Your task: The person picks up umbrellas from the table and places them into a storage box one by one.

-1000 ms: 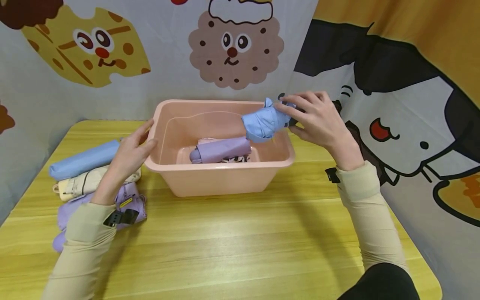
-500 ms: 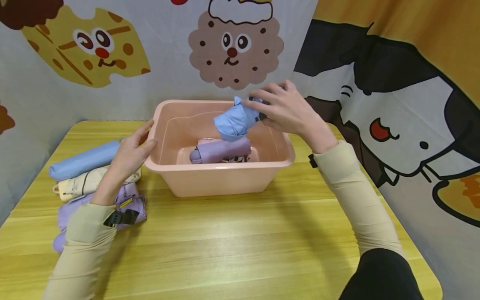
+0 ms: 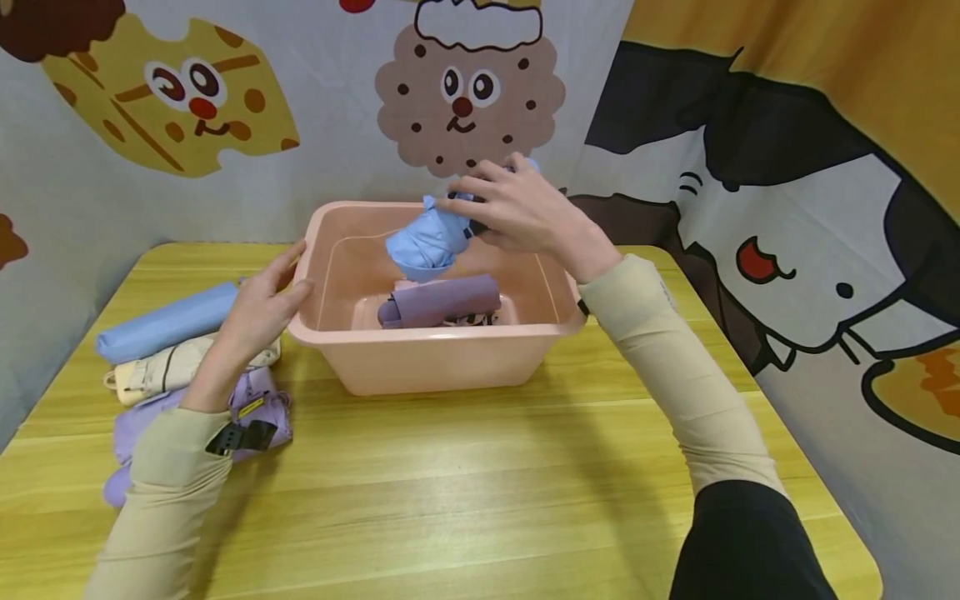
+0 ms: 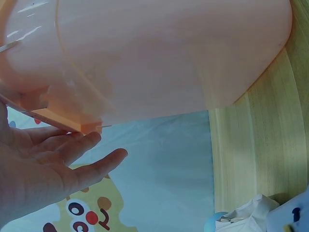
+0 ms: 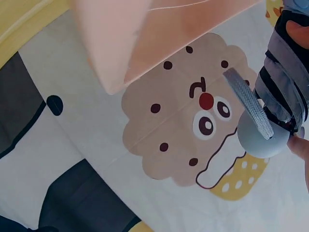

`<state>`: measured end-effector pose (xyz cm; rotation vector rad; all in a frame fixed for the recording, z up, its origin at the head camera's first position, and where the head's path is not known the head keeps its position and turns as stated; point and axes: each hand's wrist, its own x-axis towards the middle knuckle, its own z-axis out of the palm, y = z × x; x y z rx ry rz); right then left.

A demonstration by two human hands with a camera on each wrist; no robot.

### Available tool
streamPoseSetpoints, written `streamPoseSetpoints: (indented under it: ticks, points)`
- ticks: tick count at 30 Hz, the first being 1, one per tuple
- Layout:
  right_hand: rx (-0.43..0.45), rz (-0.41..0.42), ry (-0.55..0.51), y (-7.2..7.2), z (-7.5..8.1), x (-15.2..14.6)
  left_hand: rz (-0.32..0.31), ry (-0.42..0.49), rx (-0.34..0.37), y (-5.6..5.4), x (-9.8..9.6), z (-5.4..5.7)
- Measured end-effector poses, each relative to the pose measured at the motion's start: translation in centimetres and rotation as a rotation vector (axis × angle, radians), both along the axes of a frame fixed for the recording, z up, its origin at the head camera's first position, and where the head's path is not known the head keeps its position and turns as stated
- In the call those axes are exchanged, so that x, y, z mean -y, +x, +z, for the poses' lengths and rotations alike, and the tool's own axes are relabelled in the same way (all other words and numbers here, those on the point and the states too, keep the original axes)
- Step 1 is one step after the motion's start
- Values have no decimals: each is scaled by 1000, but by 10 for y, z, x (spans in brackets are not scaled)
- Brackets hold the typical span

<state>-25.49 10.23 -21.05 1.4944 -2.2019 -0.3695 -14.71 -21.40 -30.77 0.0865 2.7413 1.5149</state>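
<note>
Right hand [image 3: 517, 204] grasps blue umbrella [image 3: 429, 240] toward its handle end, above tub [image 3: 435, 362] near tabletop's [image 3: 420, 483] far edge; long axis slants down-left from grip. Left hand [image 3: 262, 307], fingers loose, touches tub's left rim.

On my head feed I have a yellow wood-grain table [image 3: 450, 483] with rounded corners. A pink plastic tub [image 3: 442, 362] stands upright on it, toward the far edge. To its left I see a blue folded umbrella [image 3: 168, 321], a cream folded umbrella [image 3: 157, 375] just beside it, and, nearer the front, purple folded fabric [image 3: 258, 387], partly hidden from me.
</note>
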Motion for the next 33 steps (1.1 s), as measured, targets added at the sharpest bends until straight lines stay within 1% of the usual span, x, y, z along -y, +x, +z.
streamPoseSetpoints:
  ticks: [7, 13, 20, 26, 31, 33]
  points:
    - [91, -10, 98, -8, -5, 18, -8, 7, 4, 1, 2, -2]
    - [111, -21, 188, -13, -11, 35, 1, 1, 4, 1, 4, -3]
    - [134, -37, 303, -11, -21, 57, -8, 9, -10, 2, 4, -3]
    - [218, -86, 378, -8, -29, 69, -2, 5, -6, 1, 2, -3]
    - [313, -153, 384, -6, -32, 66, 3, 7, -10, 0, 1, -3]
    - [339, -164, 389, -5, -33, 65, 7, 3, -4, 0, 0, -2]
